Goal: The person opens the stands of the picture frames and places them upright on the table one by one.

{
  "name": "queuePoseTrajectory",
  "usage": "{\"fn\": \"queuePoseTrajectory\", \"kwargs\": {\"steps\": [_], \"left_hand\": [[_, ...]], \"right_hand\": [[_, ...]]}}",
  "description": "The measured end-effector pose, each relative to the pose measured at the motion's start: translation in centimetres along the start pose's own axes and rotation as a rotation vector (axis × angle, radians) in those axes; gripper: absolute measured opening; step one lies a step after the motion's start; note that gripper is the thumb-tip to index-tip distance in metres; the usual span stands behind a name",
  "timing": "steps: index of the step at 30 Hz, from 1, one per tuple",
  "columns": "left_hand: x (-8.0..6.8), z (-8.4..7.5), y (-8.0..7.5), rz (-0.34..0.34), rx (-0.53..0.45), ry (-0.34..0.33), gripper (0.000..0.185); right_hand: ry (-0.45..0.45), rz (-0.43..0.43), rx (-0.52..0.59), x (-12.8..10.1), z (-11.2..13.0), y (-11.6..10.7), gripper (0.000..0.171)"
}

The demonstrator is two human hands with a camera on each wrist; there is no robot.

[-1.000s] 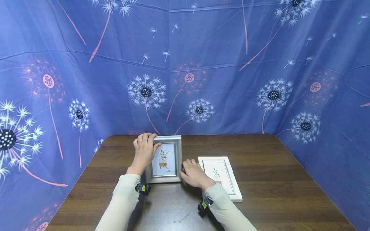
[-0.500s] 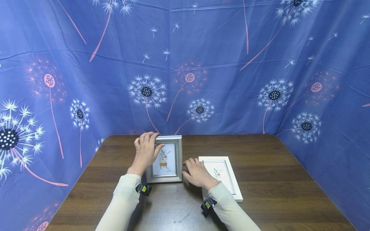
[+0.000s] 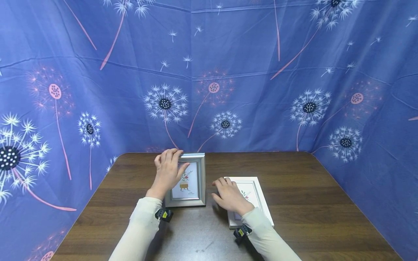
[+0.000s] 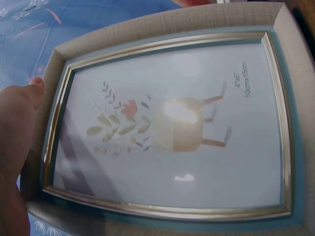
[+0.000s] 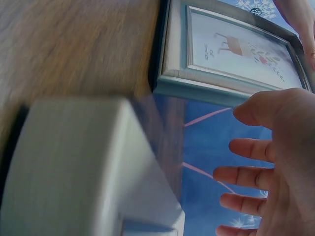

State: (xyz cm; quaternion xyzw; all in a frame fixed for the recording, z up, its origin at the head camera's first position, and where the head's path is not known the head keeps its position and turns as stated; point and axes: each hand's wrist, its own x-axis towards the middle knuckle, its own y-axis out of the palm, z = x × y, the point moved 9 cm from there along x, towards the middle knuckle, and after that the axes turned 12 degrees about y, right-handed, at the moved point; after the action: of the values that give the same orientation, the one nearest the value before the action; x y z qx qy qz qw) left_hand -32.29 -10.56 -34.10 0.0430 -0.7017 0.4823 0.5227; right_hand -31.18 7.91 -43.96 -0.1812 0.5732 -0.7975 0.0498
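A silver picture frame [image 3: 188,181] with a potted-plant print stands upright on the dark wooden table [image 3: 310,203]. My left hand [image 3: 172,161] grips its top-left corner, fingers curled over the top edge and thumb on the front. In the left wrist view the silver frame [image 4: 172,128] fills the picture, with my thumb [image 4: 22,113] at its edge. A white frame [image 3: 256,197] lies flat to the right. My right hand [image 3: 225,186] is over its near-left part, fingers spread and holding nothing. In the right wrist view the right hand [image 5: 266,162] is spread beside the blurred white frame [image 5: 83,162], with the silver frame [image 5: 236,49] behind.
Blue dandelion-print cloth [image 3: 261,72] walls the table at the back and on both sides. Bare wood lies right of the white frame and along the near edge. Small black sensors sit on both wrists.
My right hand has let go of the silver frame's lower right edge and moved right, over the white frame. My left hand keeps its hold on the top corner.
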Motion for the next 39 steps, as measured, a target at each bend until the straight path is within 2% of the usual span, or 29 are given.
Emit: {"fn": "queuePoseTrajectory", "kwargs": {"steps": [10, 26, 32, 39], "left_hand": [[0.4, -1.7, 0.7, 0.045, -0.029, 0.030, 0.048], [1.2, -5.3, 1.4, 0.003, -0.045, 0.157, 0.050], [1.2, -6.6, 2.1, 0.041, -0.027, 0.198, 0.050], [1.1, -8.3, 3.2, 0.089, 0.017, 0.246, 0.051]], "right_hand": [[0.031, 0.003, -0.035, -0.9, -2.1, -0.9, 0.032], [0.033, -0.039, -0.109, -2.0, -5.5, -1.8, 0.031], [0.040, -0.058, -0.109, -2.4, -6.8, -2.1, 0.030], [0.081, -0.036, -0.113, -2.7, -8.2, -2.3, 0.032]]}}
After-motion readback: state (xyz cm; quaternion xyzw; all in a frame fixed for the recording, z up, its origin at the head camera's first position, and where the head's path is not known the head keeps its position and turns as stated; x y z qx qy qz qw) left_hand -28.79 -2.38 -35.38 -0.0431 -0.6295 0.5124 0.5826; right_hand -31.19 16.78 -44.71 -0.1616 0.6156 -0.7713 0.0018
